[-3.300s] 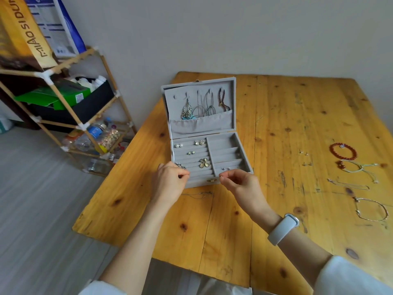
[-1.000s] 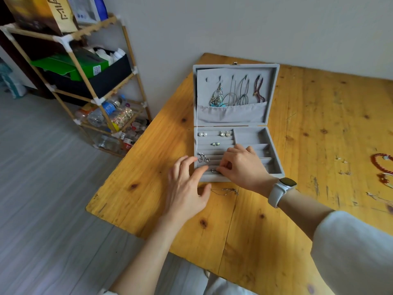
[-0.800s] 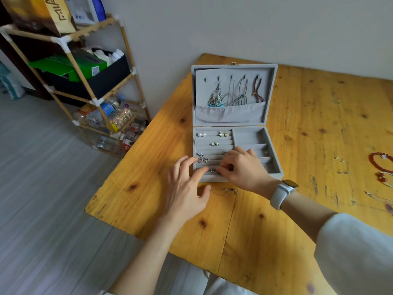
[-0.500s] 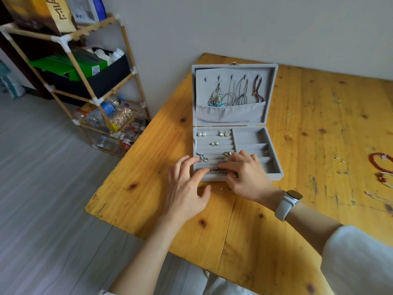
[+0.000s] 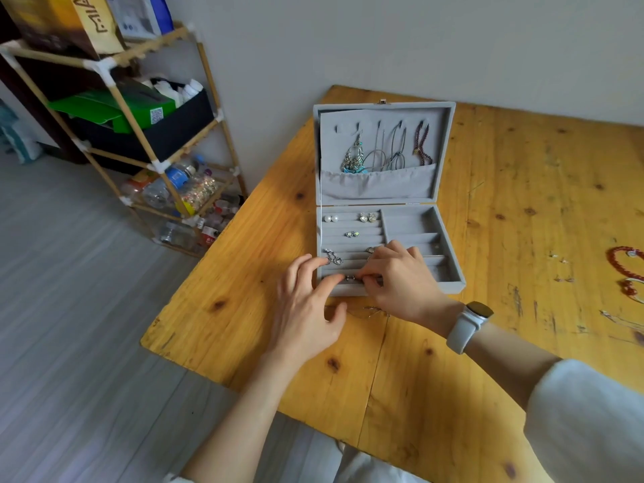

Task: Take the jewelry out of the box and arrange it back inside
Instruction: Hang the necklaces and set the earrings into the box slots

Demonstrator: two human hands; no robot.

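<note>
Head view, left to right: shelf rack (image 5: 115, 134) standing by the wall; left hand (image 5: 306, 308) resting fingers spread on the front edge of the jewelry box (image 5: 449, 284), gripping nothing; right hand (image 5: 400, 280), having slid forward from the middle rows, now pinching a small ring (image 5: 350, 277) into the nearest slot, so restocking is likely continuing. Pearl studs (image 5: 331, 218) staying seated in the back row; beaded bracelet (image 5: 623, 263) waiting on the table (image 5: 522, 221) at far right.
</note>
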